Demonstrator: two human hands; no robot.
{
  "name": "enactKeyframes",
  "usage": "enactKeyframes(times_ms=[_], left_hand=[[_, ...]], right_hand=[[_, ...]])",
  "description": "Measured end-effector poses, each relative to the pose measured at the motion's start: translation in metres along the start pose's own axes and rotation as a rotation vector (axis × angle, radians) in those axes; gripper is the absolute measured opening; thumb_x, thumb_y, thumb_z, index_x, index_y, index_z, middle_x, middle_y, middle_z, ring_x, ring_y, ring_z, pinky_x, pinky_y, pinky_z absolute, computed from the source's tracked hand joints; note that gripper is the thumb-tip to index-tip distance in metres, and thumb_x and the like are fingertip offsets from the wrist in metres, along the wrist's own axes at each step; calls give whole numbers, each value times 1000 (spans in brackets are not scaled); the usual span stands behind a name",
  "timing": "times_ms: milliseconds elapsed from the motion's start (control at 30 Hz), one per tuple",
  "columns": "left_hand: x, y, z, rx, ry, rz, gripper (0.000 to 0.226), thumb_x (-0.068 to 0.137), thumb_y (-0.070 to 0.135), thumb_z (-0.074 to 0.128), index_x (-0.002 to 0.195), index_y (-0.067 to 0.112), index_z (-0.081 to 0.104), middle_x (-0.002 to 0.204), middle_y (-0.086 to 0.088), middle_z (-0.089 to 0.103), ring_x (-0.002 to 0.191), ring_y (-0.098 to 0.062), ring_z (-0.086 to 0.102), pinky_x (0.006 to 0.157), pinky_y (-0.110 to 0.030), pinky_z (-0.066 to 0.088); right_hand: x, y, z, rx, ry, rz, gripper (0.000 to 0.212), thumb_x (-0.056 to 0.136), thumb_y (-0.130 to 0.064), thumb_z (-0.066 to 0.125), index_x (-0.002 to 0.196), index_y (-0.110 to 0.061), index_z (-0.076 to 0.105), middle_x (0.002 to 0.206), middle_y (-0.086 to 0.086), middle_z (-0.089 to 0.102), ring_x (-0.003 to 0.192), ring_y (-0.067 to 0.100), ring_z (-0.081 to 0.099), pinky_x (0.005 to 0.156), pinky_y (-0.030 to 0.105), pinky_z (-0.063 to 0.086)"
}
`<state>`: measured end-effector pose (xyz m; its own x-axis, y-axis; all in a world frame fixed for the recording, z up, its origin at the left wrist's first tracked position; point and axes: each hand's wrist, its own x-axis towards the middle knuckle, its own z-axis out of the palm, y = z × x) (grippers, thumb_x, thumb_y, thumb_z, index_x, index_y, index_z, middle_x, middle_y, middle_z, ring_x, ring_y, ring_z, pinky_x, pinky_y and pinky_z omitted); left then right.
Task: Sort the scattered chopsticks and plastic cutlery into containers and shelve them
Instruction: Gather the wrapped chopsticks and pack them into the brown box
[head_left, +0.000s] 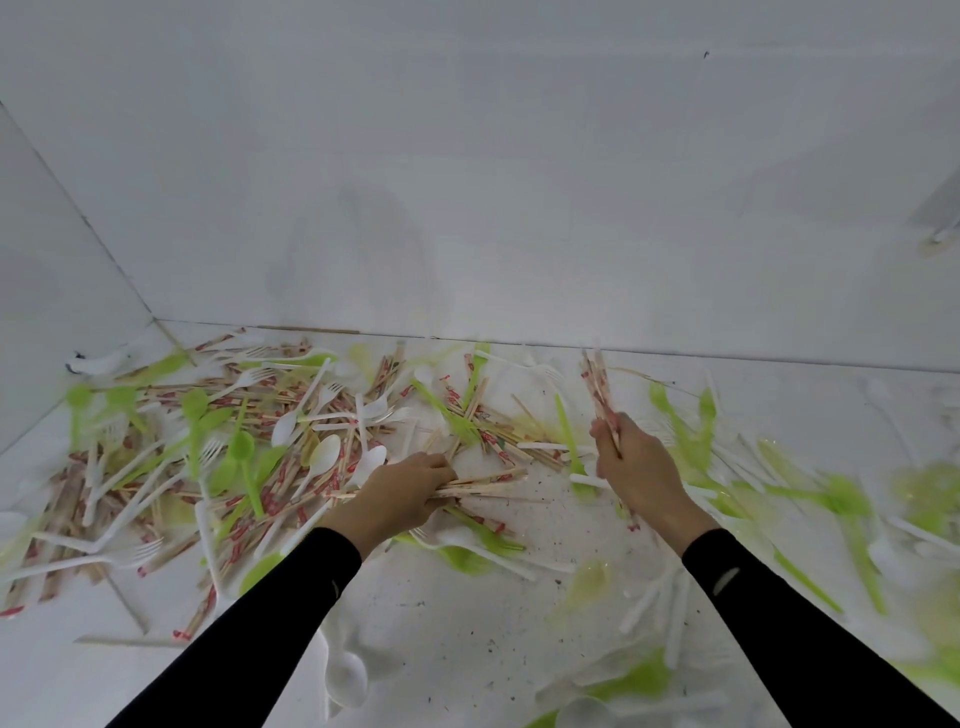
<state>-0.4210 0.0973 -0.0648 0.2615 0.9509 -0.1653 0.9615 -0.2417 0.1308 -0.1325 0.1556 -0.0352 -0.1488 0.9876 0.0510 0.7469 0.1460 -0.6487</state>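
Note:
Wrapped wooden chopsticks with red print (249, 410) lie scattered over the white floor, mixed with green plastic spoons (241, 457) and white plastic forks and spoons (322, 457). My left hand (400, 499) grips a flat bundle of chopsticks (488, 480) that points to the right, low over the floor. My right hand (639, 467) holds another bundle of chopsticks (597, 384) that sticks up and away from me. Both arms wear black sleeves.
White walls (467, 182) close the space at the back and left, meeting in a corner at the far left. More green and white cutlery (841, 499) lies blurred on the right. A speckled bare patch of floor (467, 623) lies between my arms.

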Motion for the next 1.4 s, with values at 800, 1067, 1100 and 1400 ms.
enactKeyframes(times_ms=[800,1067,1100,1400], left_hand=[[-16,10,17,-49,72,25,32,95,16,51,125,23,59,123,7,54,116,-15,48,69,-29,46],[-14,6,17,-298,387,116,25,87,32,41,93,22,63,82,5,64,79,-16,56,66,-30,40],[-11,8,12,-365,421,83,29,88,38,39,91,24,63,78,5,63,75,-16,56,71,-32,36],[-10,26,-46,-1095,712,-202,6,101,17,50,105,18,54,76,0,63,64,-3,63,58,-18,52]], right_hand=[[24,-14,38,-383,-252,-73,20,95,-35,53,95,-15,56,85,1,58,80,23,57,60,30,36],[15,-7,-30,246,-75,46,28,87,-31,72,78,-7,63,62,-2,52,53,14,47,50,26,37],[14,-14,-39,364,-34,62,20,86,-28,74,83,-10,68,61,-6,54,49,8,46,46,22,38],[28,-58,-69,921,48,9,16,92,-31,67,96,-17,74,73,9,38,53,13,25,47,26,22]])
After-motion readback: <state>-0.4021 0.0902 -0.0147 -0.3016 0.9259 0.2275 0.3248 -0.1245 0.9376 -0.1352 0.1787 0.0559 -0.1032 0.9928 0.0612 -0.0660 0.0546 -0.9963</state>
